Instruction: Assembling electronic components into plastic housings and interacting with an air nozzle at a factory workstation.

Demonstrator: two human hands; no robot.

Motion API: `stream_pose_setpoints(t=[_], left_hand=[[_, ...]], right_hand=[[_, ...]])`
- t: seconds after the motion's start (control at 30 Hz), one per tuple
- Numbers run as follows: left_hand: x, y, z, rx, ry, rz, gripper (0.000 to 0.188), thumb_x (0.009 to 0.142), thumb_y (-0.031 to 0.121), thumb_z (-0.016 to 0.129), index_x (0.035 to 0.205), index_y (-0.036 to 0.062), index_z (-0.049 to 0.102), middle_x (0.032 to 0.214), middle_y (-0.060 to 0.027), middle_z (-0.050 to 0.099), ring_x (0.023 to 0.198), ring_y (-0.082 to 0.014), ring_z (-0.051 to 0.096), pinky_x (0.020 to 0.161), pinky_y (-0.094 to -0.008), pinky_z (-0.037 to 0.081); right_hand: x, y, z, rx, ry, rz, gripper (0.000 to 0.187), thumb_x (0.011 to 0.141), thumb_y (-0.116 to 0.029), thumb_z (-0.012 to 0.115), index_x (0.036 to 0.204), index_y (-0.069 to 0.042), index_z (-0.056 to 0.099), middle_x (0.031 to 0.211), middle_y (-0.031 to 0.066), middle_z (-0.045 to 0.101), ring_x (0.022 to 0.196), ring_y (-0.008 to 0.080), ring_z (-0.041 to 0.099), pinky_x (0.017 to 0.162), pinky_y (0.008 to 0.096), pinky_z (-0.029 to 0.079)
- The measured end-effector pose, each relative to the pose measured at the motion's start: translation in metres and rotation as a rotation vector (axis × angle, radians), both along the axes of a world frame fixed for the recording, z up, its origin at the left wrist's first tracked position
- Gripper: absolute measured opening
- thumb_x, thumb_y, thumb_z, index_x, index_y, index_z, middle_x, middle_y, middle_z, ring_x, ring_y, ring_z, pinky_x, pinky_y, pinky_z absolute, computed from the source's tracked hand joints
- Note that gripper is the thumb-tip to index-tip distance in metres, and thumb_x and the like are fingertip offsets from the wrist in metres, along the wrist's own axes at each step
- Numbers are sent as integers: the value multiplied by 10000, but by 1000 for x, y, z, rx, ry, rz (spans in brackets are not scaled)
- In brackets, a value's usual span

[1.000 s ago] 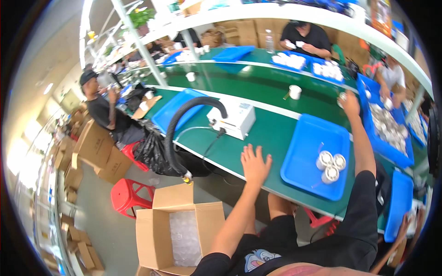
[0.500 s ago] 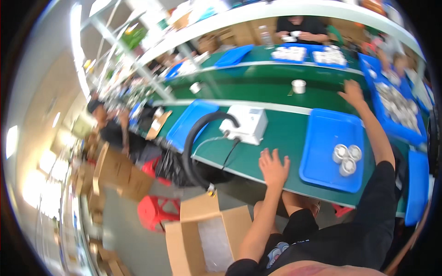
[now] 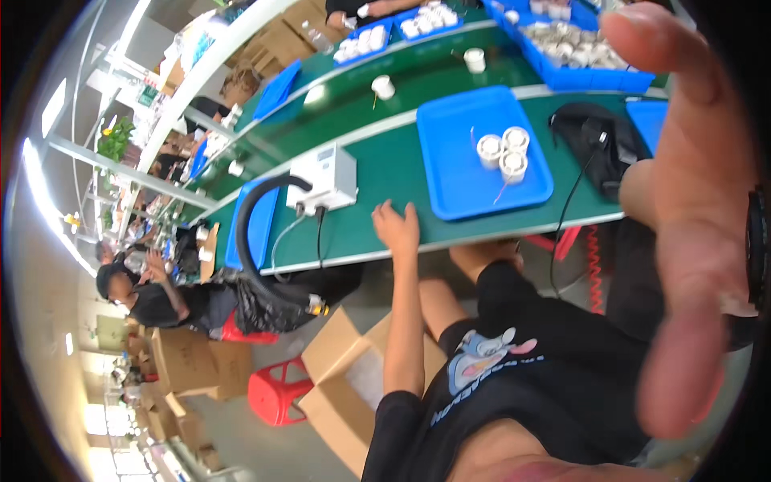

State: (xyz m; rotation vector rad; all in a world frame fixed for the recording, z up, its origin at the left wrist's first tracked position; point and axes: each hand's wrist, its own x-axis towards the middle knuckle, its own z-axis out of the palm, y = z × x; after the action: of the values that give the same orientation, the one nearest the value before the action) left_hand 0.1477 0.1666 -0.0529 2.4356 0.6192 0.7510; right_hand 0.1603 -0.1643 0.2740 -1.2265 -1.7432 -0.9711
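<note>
My left hand (image 3: pixel 397 228) rests on the near edge of the green table, fingers loosely spread and nothing in them. Just right of it lies a blue tray (image 3: pixel 450 181) with three white round cup-like parts (image 3: pixel 512 165) grouped together, thin reddish wires sticking out. Very large and close, my right hand (image 3: pixel 703 193) is raised at the right side of the picture. Its fingers are apart and no object shows in them; part of it runs out of view. On the green belt beyond the tray stand two more white parts, one white cup (image 3: pixel 475 60) and another white cup (image 3: pixel 383 87).
A white box (image 3: pixel 333 177) with a black hose (image 3: pixel 243 233) stands left of my left hand. A black bag (image 3: pixel 590 145) lies right of the tray. A large blue bin (image 3: pixel 554 76) holds many parts. Below are an open carton (image 3: pixel 341 402) and a red stool (image 3: pixel 277 394). Co-workers sit beyond.
My right hand has come back from over the belt and risen close to the camera. The view has turned, and a second white cup now shows on the belt. My left hand stays at the table edge.
</note>
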Motion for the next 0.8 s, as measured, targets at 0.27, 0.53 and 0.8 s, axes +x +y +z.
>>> stream_pose_setpoints(t=[0.27,0.53,0.8], left_hand=[[-149,-137,283,-760,87,-961,455,1027,289,407,1271,-76,527,1277,-211,589,1206,-284,566,1020,-354,424],[-156,-139,440,-644,428,-1184,463,1018,298,396,1257,-75,529,1281,-202,580,1216,-284,548,1029,-361,414],[-180,-159,460,-338,256,-1276,468,1000,301,414,1258,-73,525,1286,-201,572,1223,-287,535,1034,-367,405]], right_hand=[[10,-22,20,152,50,-207,1092,610,-448,883,1404,80,349,1485,275,311,1315,464,415,982,456,485],[-19,-65,84,385,109,-453,1095,609,-454,882,1402,83,350,1485,278,310,1315,465,414,981,457,485],[-33,-84,76,516,39,-468,1099,608,-460,882,1400,86,351,1485,280,310,1315,466,414,981,457,485]])
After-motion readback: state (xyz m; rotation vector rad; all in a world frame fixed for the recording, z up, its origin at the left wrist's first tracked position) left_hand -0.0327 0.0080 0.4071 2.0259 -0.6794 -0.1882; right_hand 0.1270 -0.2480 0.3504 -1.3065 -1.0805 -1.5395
